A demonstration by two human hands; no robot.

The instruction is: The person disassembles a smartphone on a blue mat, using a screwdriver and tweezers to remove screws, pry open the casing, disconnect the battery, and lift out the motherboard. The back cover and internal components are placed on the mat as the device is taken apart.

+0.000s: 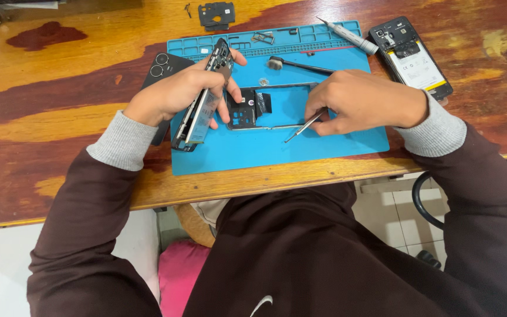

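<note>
My left hand (184, 89) grips an opened phone body (202, 114) on its edge, tilted over the left side of the blue work mat (277, 149). Its fingers also touch the left end of a black phone frame (268, 105) that lies flat on the mat. My right hand (364, 101) holds metal tweezers (304, 127), their tip pointing down-left near the frame's lower edge.
A second opened phone (412, 56) lies right of the mat. A screwdriver (348, 35) and a brush (300, 64) rest at the mat's top. A black back cover (161, 66) sits left, a small black part (216, 14) beyond. The table edge runs near my body.
</note>
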